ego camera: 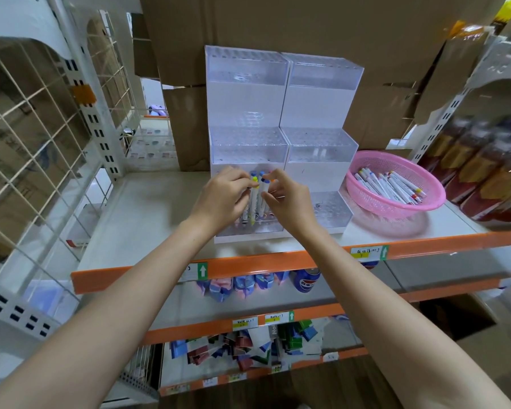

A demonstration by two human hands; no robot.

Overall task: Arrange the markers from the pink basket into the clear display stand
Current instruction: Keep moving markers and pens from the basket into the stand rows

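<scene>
**Markers going into the front tier**

Head view: both hands meet at the lowest left tier of the clear display stand (283, 137). The left hand (223, 199) and right hand (286, 199) each have fingers closed around upright markers (257, 199), likely steadying them so the tips find the holes. Several already stand in that tier, caps up. The upper tiers look mostly empty. The pink basket (396, 184), just right of the stand on the shelf (148, 219), holds many more markers lying flat, within easy reach.
</scene>
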